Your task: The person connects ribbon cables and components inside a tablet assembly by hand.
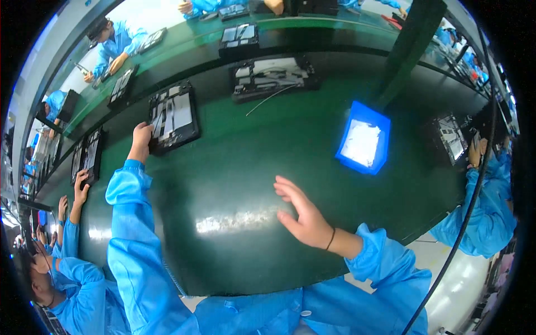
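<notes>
My left hand (142,140) is closed on the near left edge of an opened tablet (174,116), a black flat device with its grey battery plates and ribbon-like parts showing. The tablet lies at the left of the green table, tilted a little. My right hand (305,219) hovers over the middle of the table with fingers spread and nothing in them; a dark band circles its wrist. Further back sits another opened device (273,77) in a black frame, with a thin pale cable (269,100) trailing off its front.
A blue bin (363,138) with white pieces stands right of centre. Beyond the table's back edge a raised shelf holds more opened devices (239,39). Co-workers in blue work at left and right, one with hands near a device (451,139). A black cable (472,206) hangs down the right side.
</notes>
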Available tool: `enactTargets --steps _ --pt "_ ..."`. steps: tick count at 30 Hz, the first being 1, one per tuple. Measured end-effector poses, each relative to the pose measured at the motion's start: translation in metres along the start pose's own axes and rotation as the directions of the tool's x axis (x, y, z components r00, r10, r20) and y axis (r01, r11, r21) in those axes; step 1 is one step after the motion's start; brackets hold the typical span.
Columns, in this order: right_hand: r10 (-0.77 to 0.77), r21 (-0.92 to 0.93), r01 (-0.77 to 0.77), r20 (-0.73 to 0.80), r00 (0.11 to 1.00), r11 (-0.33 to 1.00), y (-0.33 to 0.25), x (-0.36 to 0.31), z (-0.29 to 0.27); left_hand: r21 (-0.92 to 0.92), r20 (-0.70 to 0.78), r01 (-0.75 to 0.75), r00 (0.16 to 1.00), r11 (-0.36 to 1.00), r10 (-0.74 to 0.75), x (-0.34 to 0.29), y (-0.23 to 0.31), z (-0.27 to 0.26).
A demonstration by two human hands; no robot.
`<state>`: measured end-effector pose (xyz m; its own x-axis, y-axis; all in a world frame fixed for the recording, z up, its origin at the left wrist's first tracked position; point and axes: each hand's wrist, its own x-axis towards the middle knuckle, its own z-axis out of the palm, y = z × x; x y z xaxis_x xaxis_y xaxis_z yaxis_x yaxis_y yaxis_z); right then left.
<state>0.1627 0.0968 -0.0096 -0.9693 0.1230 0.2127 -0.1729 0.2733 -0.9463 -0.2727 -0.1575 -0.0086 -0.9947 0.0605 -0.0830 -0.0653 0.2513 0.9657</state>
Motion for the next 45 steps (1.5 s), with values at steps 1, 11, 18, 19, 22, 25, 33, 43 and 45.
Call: enactTargets --steps 1,11,18,19,22,25,33,43,45 --pt "0.018 -0.014 -0.019 -0.023 1.000 1.000 0.000 -0.001 -0.002 0.205 -0.076 -0.034 0.996 0.978 0.050 0.012 0.002 0.008" --pt "-0.116 -0.282 0.127 0.054 0.992 0.951 0.006 -0.005 -0.003 0.857 0.146 -0.264 0.948 0.443 0.281 -0.023 0.060 0.208" --pt "-0.163 -0.219 0.187 0.125 0.979 0.957 -0.002 -0.003 0.007 0.469 0.326 -0.072 0.940 0.880 -0.097 0.064 0.023 0.182" --pt "-0.099 -0.258 0.110 0.057 0.993 0.960 0.010 -0.006 -0.003 0.227 0.436 0.003 0.894 0.974 -0.104 0.028 0.036 0.231" --pt "-0.108 -0.274 0.137 0.118 0.987 0.952 0.007 -0.008 -0.001 0.053 0.365 0.232 0.901 0.971 -0.235 0.025 0.036 0.222" --pt "-0.083 -0.272 0.118 0.136 0.987 0.955 0.015 -0.008 -0.004 -0.239 0.430 0.306 0.884 0.922 -0.182 0.000 0.037 0.226" --pt "-0.161 -0.266 0.184 0.108 0.981 0.946 0.011 -0.005 -0.007 -0.544 0.328 0.189 0.945 0.817 -0.001 -0.061 0.057 0.198" --pt "-0.658 -0.384 0.553 -0.237 0.715 0.739 -0.050 -0.007 -0.055 -0.154 0.865 0.289 0.502 0.945 -0.013 -0.097 0.063 0.084" --pt "-0.599 -0.355 0.492 -0.330 0.730 0.795 -0.049 -0.009 -0.058 -0.018 0.974 0.266 0.224 0.964 -0.044 -0.123 0.065 0.106"
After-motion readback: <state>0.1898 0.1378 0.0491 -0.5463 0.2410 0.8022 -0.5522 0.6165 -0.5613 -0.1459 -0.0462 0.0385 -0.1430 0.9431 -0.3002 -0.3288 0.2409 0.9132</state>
